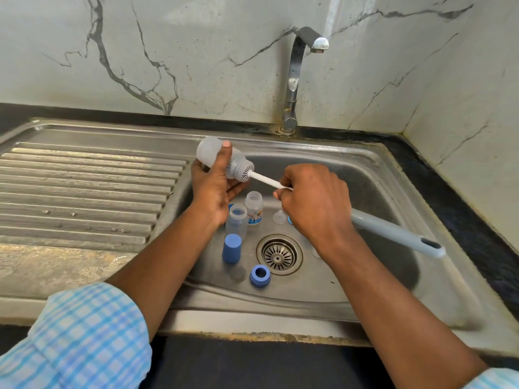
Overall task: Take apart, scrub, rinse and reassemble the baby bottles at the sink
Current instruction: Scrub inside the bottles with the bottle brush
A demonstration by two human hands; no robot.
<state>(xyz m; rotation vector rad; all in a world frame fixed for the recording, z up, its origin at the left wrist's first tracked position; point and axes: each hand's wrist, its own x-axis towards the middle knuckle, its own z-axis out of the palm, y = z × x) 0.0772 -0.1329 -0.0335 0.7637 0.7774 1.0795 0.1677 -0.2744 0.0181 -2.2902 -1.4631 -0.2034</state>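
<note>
Above the sink (365,301), left hand (213,189) grips one bottle (206,148), right hand (314,203) the brush (393,233), over two bottles (236,224), caps (231,248), perhaps a teat (279,217).

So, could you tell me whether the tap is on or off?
Off: no water falls from the tap into the sink.

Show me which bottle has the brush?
The frosted bottle in the left hand; the brush enters its mouth. The plain bottle and labelled bottle stand upright in the sink.
</note>
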